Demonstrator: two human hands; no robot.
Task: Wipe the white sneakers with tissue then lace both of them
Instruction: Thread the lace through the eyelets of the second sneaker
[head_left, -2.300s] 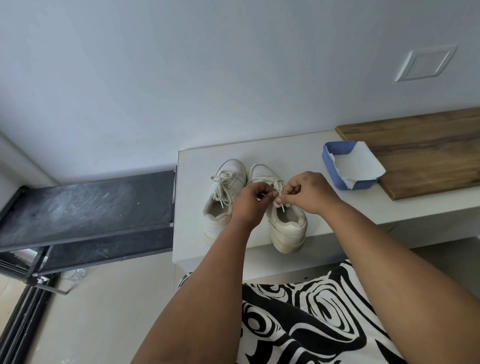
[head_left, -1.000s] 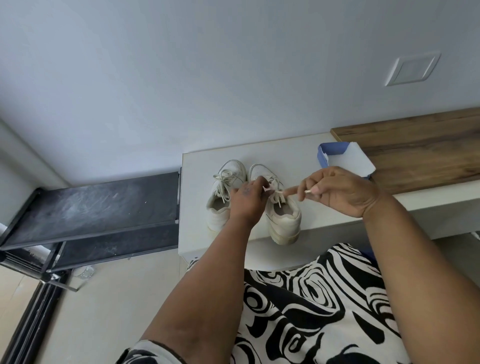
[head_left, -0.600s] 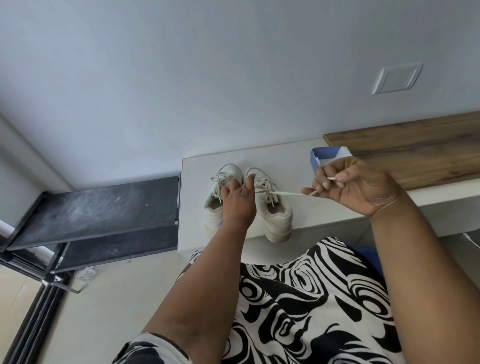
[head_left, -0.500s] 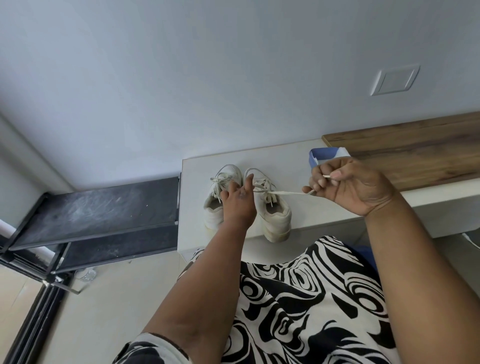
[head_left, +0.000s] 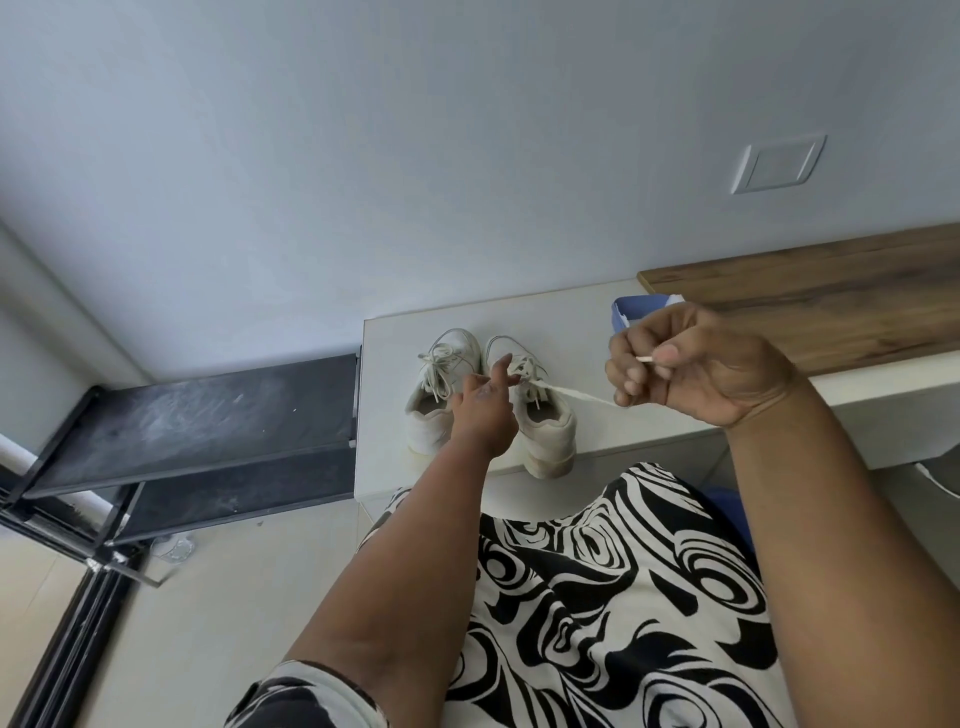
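Sneakers sit side by side at the near edge of the white worktop (head_left: 395, 332), toes toward the wall, the left sneaker (head_left: 441, 389) already laced and the right sneaker (head_left: 545, 421) with its heel just over the edge. My right hand (head_left: 696, 369) has a clenched grip on the lace (head_left: 576, 393), its tip poking out between thumb and fingers, drawing it taut to the right. My left hand (head_left: 485, 410) rests on the right sneaker's tongue area, fingers fairly straight, steadying it; I judge it grips nothing. If I pull too hard, I think the shoe could slide off the edge, or the lace run uneven through the eyelets. A blue tissue box (head_left: 631, 312) shows behind my right hand. No brand, label or writing is legible.
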